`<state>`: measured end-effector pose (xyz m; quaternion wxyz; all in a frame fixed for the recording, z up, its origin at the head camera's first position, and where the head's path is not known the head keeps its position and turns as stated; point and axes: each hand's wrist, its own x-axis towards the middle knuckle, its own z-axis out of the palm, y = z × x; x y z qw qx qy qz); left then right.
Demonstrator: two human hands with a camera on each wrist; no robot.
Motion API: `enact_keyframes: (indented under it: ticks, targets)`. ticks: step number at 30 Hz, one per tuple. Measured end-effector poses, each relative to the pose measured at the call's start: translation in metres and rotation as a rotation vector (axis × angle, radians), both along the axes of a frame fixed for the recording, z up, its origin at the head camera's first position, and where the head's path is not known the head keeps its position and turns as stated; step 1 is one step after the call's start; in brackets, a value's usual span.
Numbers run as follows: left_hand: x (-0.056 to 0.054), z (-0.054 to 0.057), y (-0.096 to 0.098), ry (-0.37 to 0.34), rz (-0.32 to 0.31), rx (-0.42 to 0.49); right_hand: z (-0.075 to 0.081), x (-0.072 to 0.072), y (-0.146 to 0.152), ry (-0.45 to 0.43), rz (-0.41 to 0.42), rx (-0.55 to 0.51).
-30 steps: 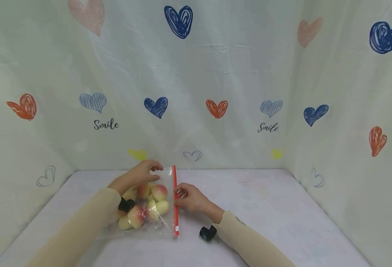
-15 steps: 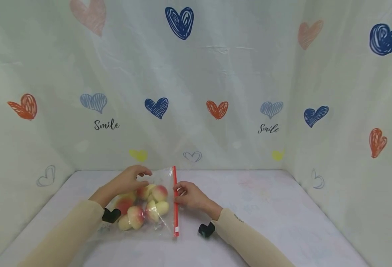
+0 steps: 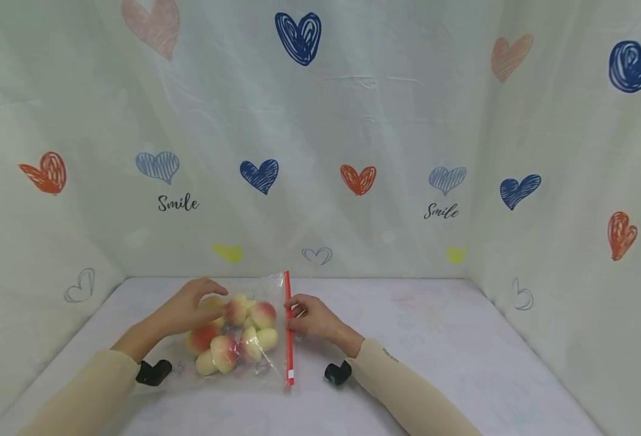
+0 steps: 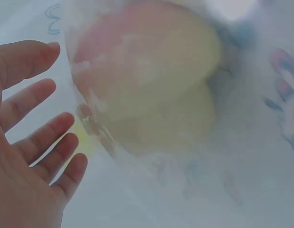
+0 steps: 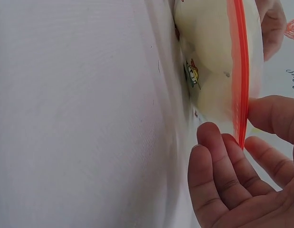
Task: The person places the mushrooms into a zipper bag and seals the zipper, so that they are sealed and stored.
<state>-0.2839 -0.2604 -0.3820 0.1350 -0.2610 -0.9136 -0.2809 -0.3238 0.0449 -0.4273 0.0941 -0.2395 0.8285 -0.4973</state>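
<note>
A clear zip bag (image 3: 277,363) lies on the table, its red zip strip (image 3: 290,348) along the right side. Through the plastic show several rounded pink and pale-yellow pieces (image 3: 225,354) that look like peaches. My right hand (image 3: 320,319) pinches the red strip near its middle; the right wrist view shows the thumb (image 5: 272,114) on one face and fingers on the other. Over the bag's far left part hovers my left hand (image 3: 186,309), fingers apart and holding nothing. In the left wrist view its spread fingers (image 4: 37,137) are beside the filled plastic; contact is unclear.
The white table (image 3: 435,357) stretches to the right and toward the front. Behind it hangs a pale curtain (image 3: 320,109) printed with hearts, with side panels left and right. Black camera mounts (image 3: 154,372) sit at both wrists.
My left hand has moved left and a little toward me, away from the red strip, uncovering more of the bag. The right hand keeps its pinch in about the same place.
</note>
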Motion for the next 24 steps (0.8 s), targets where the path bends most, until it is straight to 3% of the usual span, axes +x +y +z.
enact_keyframes:
  ticks: [3,8,13,21,24]
  targets:
    - [0.006,-0.001,-0.008,0.005,0.010,-0.016,0.000,0.000,-0.001,-0.002,-0.004,0.006]
    - [0.012,-0.003,-0.019,-0.058,0.047,-0.035,0.000,-0.002,-0.001,-0.010,-0.013,0.008]
    - [0.015,-0.008,-0.029,-0.057,0.059,-0.021,-0.001,-0.003,-0.001,-0.023,-0.015,0.003]
    - [0.019,-0.013,-0.037,-0.159,0.001,0.047,-0.003,-0.003,-0.003,-0.024,0.008,-0.038]
    - [0.018,-0.014,-0.037,-0.161,-0.001,0.051,-0.003,-0.002,-0.003,-0.020,0.003,-0.042]
